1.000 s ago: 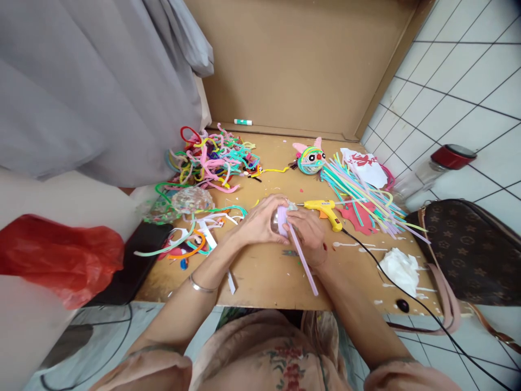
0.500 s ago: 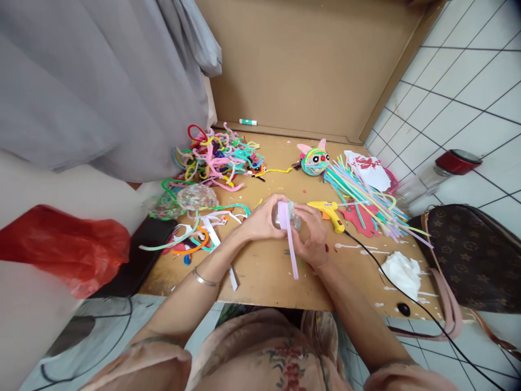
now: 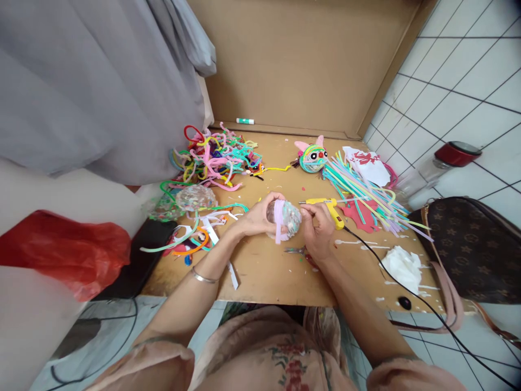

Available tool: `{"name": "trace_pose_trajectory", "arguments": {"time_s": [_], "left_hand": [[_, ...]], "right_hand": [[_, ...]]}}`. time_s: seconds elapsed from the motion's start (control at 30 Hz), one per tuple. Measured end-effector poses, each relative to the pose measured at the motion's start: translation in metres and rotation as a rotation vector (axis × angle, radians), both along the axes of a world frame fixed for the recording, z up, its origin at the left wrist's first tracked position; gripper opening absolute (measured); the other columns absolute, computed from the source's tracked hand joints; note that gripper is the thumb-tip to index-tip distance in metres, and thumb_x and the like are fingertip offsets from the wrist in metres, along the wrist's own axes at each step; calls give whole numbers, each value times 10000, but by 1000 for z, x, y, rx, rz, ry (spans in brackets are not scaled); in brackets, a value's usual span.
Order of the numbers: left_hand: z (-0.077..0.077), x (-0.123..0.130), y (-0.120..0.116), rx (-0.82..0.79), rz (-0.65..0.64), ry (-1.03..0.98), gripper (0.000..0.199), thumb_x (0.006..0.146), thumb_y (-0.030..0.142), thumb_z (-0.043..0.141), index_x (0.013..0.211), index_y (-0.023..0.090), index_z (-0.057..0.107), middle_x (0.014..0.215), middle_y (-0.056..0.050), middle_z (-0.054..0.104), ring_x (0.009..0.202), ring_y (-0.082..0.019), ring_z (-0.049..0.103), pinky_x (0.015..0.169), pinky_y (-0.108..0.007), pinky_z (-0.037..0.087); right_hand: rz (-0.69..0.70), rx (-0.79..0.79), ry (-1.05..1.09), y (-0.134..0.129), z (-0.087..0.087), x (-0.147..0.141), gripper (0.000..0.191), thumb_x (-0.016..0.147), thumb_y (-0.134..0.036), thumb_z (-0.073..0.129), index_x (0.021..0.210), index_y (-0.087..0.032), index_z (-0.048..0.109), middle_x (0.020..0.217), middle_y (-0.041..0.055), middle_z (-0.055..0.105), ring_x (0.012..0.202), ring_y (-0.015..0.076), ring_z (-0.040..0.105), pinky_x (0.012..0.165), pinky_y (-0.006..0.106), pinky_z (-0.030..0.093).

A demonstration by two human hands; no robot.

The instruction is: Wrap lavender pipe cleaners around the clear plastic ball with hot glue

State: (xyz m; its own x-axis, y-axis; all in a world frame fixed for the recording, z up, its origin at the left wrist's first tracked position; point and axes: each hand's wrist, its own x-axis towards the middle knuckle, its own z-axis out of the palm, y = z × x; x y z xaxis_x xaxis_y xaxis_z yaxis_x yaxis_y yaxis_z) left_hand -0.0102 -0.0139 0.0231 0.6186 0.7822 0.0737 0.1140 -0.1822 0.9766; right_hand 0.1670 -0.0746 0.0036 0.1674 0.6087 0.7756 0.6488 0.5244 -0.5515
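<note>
My left hand (image 3: 260, 215) is closed round a clear, rounded object (image 3: 291, 220) with pale coloured bits over its right side. A flat lilac strip (image 3: 278, 220) runs down across it, its lower end hanging free. Just right of that object, my right hand (image 3: 318, 232) is apart from it with its fingers curled in; whatever they may pinch is hidden. Behind this hand lies a yellow glue gun (image 3: 336, 215), its nozzle pointing left. Scissors (image 3: 295, 250) rest on the table, partly covered by my right hand.
Pipe cleaners are heaped (image 3: 215, 160) at back left and fanned out (image 3: 366, 190) at right, beside a pig-eared decorated ball (image 3: 312, 158). Another clear ball (image 3: 196, 197) stands at left. A black cord (image 3: 378, 260), white tissue (image 3: 402, 269) and brown bag (image 3: 476, 250) occupy the right.
My right hand has come off the clear object and moved right, its fingers curling. The lilac strip's dangling end appears shorter, and the scissors beneath have come into view.
</note>
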Motion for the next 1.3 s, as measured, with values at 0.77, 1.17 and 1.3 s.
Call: {"name": "trace_pose_trajectory", "arguments": {"time_s": [0.77, 1.17, 1.3], "left_hand": [[0, 2, -5, 203, 17, 122, 660, 541, 192, 790, 1123, 216, 478, 975, 6, 531, 845, -157, 529, 744, -267, 462], [-2, 1, -3, 160, 51, 85, 710, 520, 246, 811, 1146, 212, 477, 1021, -15, 550, 902, -185, 545, 790, -290, 468], [-1, 0, 0, 114, 53, 62, 716, 526, 318, 823, 1130, 205, 455, 997, -6, 532, 900, -174, 527, 798, -278, 446]], "right_hand": [[191, -278, 32, 5, 7, -4, 184, 909, -295, 479, 744, -213, 493, 736, -19, 509, 694, 134, 490, 655, 278, 406], [82, -299, 194, 5, 11, 3, 273, 956, -405, 397, 757, -225, 447, 678, -46, 459, 630, 120, 422, 595, 262, 351], [-31, -212, 107, 6, 9, 10, 295, 954, -379, 429, 703, -223, 425, 683, -39, 456, 669, 131, 437, 659, 284, 356]]}}
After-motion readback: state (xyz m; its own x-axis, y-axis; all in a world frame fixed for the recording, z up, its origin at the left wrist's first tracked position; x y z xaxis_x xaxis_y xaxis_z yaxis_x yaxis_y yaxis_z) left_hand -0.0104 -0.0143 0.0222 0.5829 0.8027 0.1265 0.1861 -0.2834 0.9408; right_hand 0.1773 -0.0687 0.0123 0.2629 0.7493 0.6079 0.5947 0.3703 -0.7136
